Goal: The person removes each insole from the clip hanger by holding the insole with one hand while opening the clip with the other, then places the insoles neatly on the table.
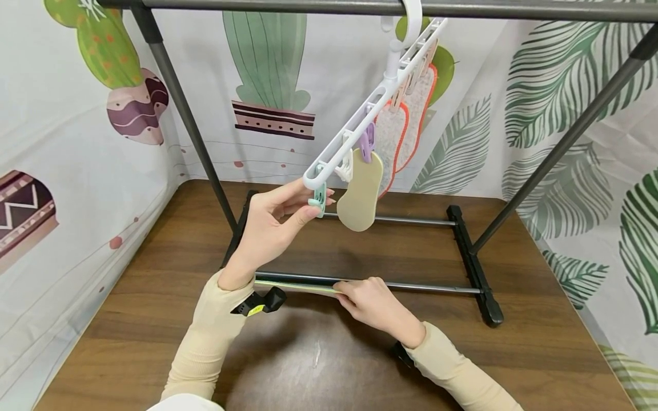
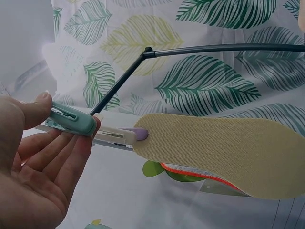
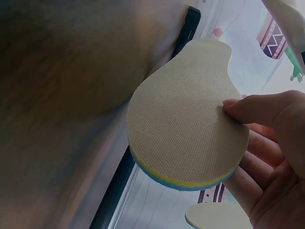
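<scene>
My left hand [image 1: 268,227] pinches a teal clothespin [image 1: 319,201] at the near end of a white clip hanger [image 1: 354,123]. In the left wrist view the teal clothespin [image 2: 71,119] lies between thumb and fingers. Beside it on the hanger are a white clothespin [image 1: 345,166] and a purple clothespin [image 1: 367,141], from which a beige insole [image 1: 360,197] hangs. Low over the table, my right hand [image 1: 374,303] grips another insole, seen edge-on from the head. The right wrist view shows this beige insole [image 3: 183,114] with a yellow and blue edge, the thumb on its face.
The hanger hooks over the top bar [image 1: 288,5] of a dark metal rack standing on the wooden table [image 1: 319,354]. Further back on it hang orange-edged grey insoles [image 1: 393,134] from pink clips. A rack rail [image 1: 432,287] runs just beyond my right hand. Patterned cloth surrounds the table.
</scene>
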The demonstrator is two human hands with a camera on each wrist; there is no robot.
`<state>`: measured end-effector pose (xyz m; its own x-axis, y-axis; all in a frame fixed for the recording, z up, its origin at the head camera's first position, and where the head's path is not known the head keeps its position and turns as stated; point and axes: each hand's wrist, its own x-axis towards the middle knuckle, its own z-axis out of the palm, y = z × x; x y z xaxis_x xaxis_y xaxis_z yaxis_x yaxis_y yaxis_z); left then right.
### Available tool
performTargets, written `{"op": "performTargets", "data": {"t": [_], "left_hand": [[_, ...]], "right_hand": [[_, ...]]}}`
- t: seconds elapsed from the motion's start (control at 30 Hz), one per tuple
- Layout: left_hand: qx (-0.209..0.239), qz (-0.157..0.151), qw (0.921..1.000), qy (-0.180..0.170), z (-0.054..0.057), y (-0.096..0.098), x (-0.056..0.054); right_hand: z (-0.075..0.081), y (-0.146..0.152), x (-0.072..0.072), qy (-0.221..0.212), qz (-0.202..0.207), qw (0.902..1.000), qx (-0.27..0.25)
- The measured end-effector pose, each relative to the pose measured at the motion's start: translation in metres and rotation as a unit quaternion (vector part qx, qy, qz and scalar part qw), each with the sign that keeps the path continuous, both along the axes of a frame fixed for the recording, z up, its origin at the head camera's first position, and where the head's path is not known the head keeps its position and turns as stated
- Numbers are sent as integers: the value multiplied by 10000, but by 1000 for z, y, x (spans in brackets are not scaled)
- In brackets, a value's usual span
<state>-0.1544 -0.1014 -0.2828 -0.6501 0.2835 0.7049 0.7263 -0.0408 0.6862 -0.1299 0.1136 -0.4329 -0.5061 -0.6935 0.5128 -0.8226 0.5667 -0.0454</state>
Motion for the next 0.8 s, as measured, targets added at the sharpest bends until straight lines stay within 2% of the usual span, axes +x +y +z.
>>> {"op": "performTargets", "data": {"t": [0.33,0.8], "left_hand": [[-75,189,9998,65,-1,0,0],[-116,210,9997,14,0,-2,1]], "right_hand": [[1,-2,3,35,54,10000,-40],[1,-6,11,-198,185,9994,232]]}}
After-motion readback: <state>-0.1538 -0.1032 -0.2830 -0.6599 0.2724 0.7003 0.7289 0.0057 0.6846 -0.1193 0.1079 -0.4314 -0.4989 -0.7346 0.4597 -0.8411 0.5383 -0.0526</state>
